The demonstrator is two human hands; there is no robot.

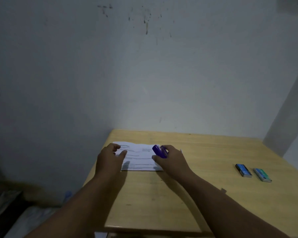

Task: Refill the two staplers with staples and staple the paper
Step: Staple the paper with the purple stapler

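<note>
A white sheet of paper [139, 158] with printed lines lies near the far left corner of the wooden table [205, 169]. My right hand [172, 159] is shut on a small purple stapler [159, 151], held over the paper's right edge. My left hand [110, 156] hovers over the paper's left edge with fingers apart; whether it touches the sheet is unclear. Two staple boxes lie at the right: a dark blue one [243, 170] and a teal one [262, 174]. No second stapler is visible.
The table stands against a pale, stained wall [144, 74]. Its left edge drops off beside my left forearm. Dim clutter lies on the floor at the lower left [10, 206].
</note>
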